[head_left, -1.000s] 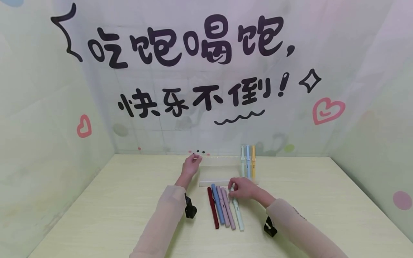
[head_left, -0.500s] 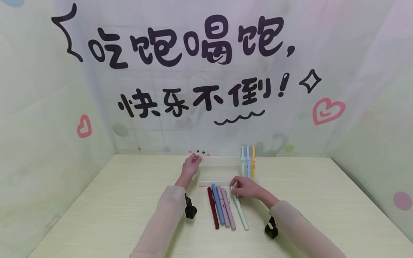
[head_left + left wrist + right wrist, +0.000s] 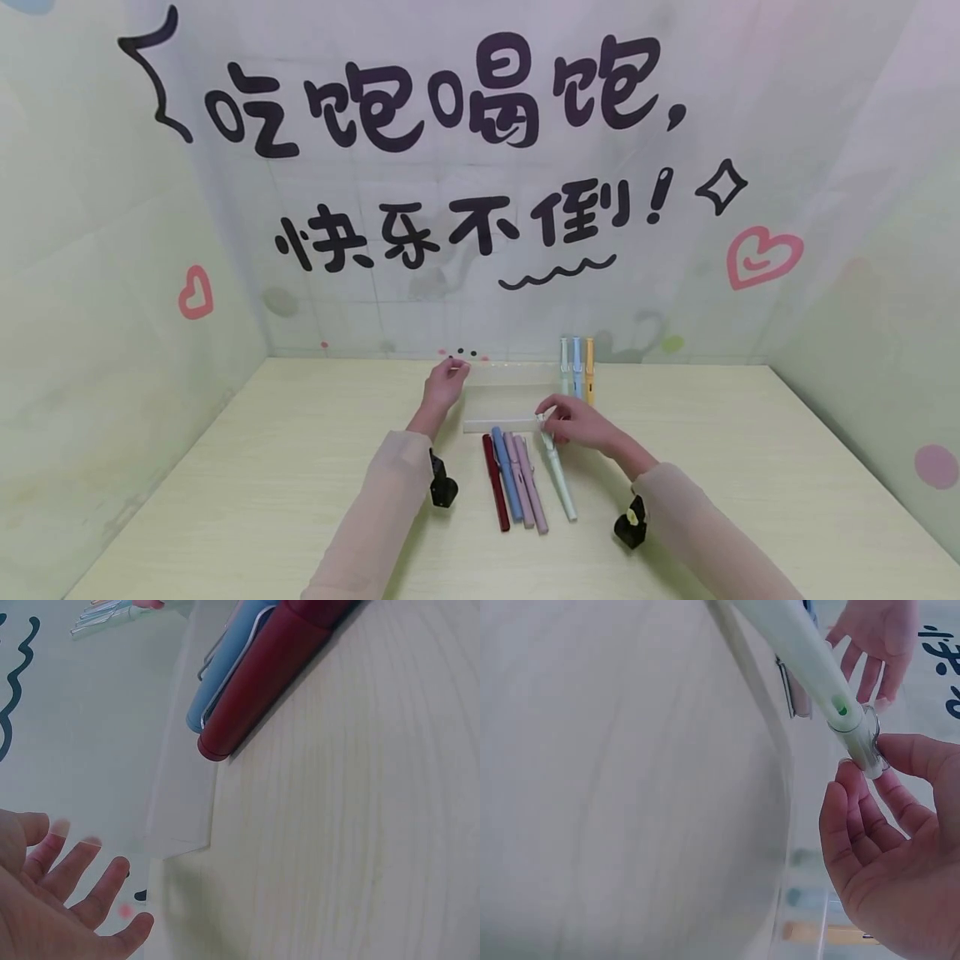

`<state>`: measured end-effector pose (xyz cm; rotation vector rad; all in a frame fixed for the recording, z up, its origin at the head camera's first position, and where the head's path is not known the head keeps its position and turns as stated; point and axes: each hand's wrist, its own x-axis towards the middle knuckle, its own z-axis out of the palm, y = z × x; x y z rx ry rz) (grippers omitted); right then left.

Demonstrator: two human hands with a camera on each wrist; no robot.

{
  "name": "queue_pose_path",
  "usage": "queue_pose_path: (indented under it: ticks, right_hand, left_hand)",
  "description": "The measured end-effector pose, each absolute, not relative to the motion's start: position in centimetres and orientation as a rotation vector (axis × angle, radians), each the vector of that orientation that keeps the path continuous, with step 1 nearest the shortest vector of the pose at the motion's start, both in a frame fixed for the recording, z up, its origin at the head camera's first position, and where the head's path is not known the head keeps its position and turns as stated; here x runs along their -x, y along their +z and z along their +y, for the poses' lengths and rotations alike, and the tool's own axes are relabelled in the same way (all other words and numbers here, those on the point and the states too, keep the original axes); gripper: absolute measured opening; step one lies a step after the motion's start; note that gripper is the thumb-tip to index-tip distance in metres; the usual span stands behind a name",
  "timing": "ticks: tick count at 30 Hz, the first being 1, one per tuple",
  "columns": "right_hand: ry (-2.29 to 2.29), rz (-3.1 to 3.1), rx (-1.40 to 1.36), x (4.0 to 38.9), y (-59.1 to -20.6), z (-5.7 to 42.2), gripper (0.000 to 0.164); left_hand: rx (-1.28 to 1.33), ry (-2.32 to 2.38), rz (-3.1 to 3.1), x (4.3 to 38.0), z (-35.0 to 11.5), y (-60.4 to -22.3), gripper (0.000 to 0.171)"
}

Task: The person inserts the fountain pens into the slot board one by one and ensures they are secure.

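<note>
My right hand [image 3: 576,421] pinches the clip end of a pale green pen [image 3: 558,479] between thumb and fingers. Its cap is at my fingertips in the right wrist view, and the barrel [image 3: 802,667] slants away from them. At the left back corner of a clear box [image 3: 495,427], my left hand [image 3: 445,385] holds the edge with thumb and forefinger; its other fingers hang loose. Pale green [image 3: 564,358], blue [image 3: 577,367] and yellow [image 3: 589,367] pens stand side by side at the box's right end, caps above its back rim.
In front of the box lie a dark red pen [image 3: 495,487], a blue pen [image 3: 507,479] and two mauve pens [image 3: 520,492], side by side on the pale wooden table [image 3: 300,467]. A printed cloth backdrop [image 3: 420,317] rises behind the table's far edge.
My right hand has drawn the pale green pen right, apart from the row, then lifted its cap end up and back toward the box. The left hand stays in place.
</note>
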<state>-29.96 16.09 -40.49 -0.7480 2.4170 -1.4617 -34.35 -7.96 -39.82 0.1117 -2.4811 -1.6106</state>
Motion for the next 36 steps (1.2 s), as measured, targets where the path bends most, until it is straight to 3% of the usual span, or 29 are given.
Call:
queue_pose_path:
  ticks: [19, 27, 36]
  right_hand:
    - [-1.737, 2.469, 0.687, 29.7, -36.4, 16.2, 0.025]
    - [-1.776, 2.515, 0.659, 31.5, -37.3, 16.8, 0.026]
    - [-1.849, 2.588, 0.606, 32.3, -35.9, 16.7, 0.027]
  left_hand:
    - [-0.117, -1.672, -2.464, 34.6, -8.0, -39.5, 0.026]
    - [-0.134, -1.672, -2.471, 34.7, -8.0, -39.6, 0.026]
    - [-0.134, -1.678, -2.468, 35.0, -8.1, -39.9, 0.027]
